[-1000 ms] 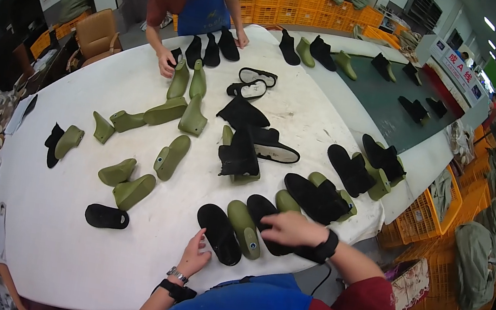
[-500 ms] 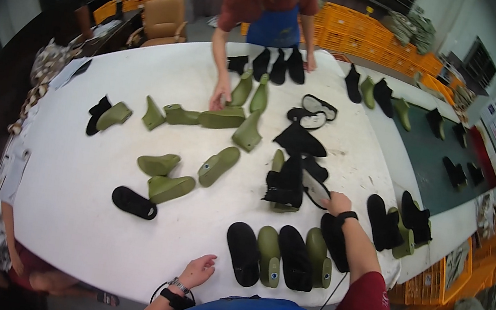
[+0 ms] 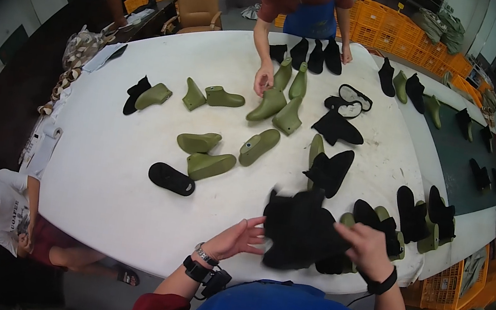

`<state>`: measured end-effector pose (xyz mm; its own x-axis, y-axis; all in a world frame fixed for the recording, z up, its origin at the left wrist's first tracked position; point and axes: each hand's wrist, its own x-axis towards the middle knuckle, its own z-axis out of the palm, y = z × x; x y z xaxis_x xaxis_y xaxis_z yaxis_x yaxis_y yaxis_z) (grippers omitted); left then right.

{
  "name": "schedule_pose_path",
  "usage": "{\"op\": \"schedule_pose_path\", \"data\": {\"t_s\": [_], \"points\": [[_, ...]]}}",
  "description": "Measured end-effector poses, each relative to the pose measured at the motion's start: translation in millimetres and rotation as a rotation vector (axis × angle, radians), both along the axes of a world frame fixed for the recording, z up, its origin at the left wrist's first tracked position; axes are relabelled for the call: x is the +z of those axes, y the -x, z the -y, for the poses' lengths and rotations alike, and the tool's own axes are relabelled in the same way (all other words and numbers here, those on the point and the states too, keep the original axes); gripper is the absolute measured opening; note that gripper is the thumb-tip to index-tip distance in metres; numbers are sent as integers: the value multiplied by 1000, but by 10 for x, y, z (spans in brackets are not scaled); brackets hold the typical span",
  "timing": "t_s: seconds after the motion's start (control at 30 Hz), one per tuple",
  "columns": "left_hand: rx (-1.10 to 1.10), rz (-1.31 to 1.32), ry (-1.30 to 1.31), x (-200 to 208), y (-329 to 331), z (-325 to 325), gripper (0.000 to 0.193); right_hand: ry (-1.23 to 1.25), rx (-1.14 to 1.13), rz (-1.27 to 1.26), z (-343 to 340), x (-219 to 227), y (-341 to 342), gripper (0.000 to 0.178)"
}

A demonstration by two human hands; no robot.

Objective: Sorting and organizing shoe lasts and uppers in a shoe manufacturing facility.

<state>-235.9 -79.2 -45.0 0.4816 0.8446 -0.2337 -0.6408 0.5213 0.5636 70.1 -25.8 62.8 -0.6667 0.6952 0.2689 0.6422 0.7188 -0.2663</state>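
Note:
Close in front of me, my right hand (image 3: 370, 250) grips the right edge of a black boot upper (image 3: 304, 232), held up off the table and blurred at its top. It may be more than one upper; I cannot tell. My left hand (image 3: 243, 238) is at the upper's left edge, fingers stretched out and apart; whether they touch it is unclear. Just beyond, another black boot upper (image 3: 330, 170) leans beside a green shoe last (image 3: 317, 147). The held upper partly hides the row of black uppers and green lasts near the table's front right.
On the white table (image 3: 111, 167) lie several green lasts (image 3: 211, 167), a black sole-shaped piece (image 3: 172, 179) and black straps (image 3: 353, 100). Across it, a co-worker's hand (image 3: 264, 79) reaches to a green last (image 3: 267, 104). A seated person (image 3: 12, 209) is at left.
My right hand has lifted the black upper and brought it nearer. My left hand has risen beside it. The co-worker's green last has shifted. The whole view has moved too.

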Motion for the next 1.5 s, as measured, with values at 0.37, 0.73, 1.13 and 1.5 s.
{"op": "schedule_pose_path", "data": {"t_s": [0.37, 0.73, 1.13, 1.5], "points": [[-9, 310, -82, -48, 328, 333, 93, 385, -175, -389, 402, -501, 744, 42], [-259, -403, -531, 161, -172, -335, 87, 1174, -195, -1174, 186, -769, 901, 80], [202, -1905, -946, -610, 507, -2425, 59, 1102, -323, -1645, -89, -629, 381, 90], [-16, -2442, -590, -496, 1932, -3903, 25, 982, -484, -1636, -301, -681, 127, 88]]}}
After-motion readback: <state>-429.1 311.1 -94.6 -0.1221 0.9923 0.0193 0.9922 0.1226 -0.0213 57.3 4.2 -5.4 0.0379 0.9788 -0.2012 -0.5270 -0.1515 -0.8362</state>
